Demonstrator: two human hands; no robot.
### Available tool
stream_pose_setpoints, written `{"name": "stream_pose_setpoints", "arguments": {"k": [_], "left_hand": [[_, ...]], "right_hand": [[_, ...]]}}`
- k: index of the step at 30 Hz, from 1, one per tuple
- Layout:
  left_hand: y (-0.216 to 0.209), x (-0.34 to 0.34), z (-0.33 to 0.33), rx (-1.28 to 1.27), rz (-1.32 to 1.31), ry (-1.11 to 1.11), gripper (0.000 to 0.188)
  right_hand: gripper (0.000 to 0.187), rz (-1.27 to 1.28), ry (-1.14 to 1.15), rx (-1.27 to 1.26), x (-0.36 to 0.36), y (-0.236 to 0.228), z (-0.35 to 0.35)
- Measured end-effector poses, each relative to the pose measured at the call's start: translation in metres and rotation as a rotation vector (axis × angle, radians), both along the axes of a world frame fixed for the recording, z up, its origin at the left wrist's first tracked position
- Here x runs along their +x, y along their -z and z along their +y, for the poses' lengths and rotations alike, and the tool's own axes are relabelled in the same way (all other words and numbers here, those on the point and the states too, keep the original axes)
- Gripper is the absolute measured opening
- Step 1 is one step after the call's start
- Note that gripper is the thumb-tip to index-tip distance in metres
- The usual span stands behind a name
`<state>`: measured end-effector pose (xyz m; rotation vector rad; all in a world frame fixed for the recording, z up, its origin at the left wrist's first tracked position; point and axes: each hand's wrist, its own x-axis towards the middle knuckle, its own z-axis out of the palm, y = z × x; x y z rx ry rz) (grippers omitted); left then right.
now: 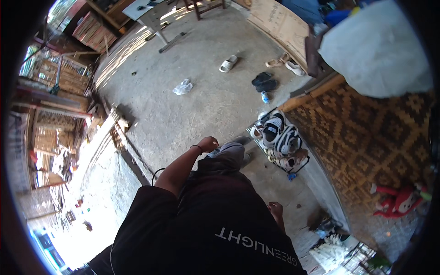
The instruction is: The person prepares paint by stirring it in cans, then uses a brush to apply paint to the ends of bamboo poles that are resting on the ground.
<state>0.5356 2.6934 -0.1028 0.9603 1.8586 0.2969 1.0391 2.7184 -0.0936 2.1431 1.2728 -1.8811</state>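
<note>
My left hand [209, 144] hangs in front of my body with its fingers curled in, a dark band at the wrist. No object shows in it. It is beside my grey trouser leg [233, 151]. Lower at my right side, my right hand [276, 209] comes out past the dark shirt [215, 215]; its fingers are partly hidden, and nothing can be made out in them. To the right of my legs, several sneakers [280, 137] are piled on a low rack [302, 170]. A grey shoe [243, 140] is on my foot.
A crumpled clear plastic bag [183, 87], a pale slipper [228, 63] and dark sandals [264, 81] lie on the concrete floor [156, 105]. On the right, a raised woven mat [357, 133] holds a white sack [376, 50] and a red plush toy [399, 200]. A table [149, 13] stands far left.
</note>
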Motion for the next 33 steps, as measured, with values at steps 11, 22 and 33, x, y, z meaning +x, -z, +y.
{"name": "stream_pose_setpoints", "arguments": {"k": [11,22,33], "left_hand": [[0.010,-0.097,-0.085,0.027,0.052,-0.398,0.026],[0.049,-0.158,-0.234,-0.195,-0.104,-1.005,0.029],[0.027,-0.183,-0.217,-0.172,-0.151,-1.355,0.028]], "right_hand": [[0.016,0.120,-1.000,0.324,-0.119,0.004,0.105],[0.017,0.179,-0.988,0.115,-0.442,0.000,0.220],[0.020,0.087,-1.585,0.175,-0.599,0.032,0.276]]}}
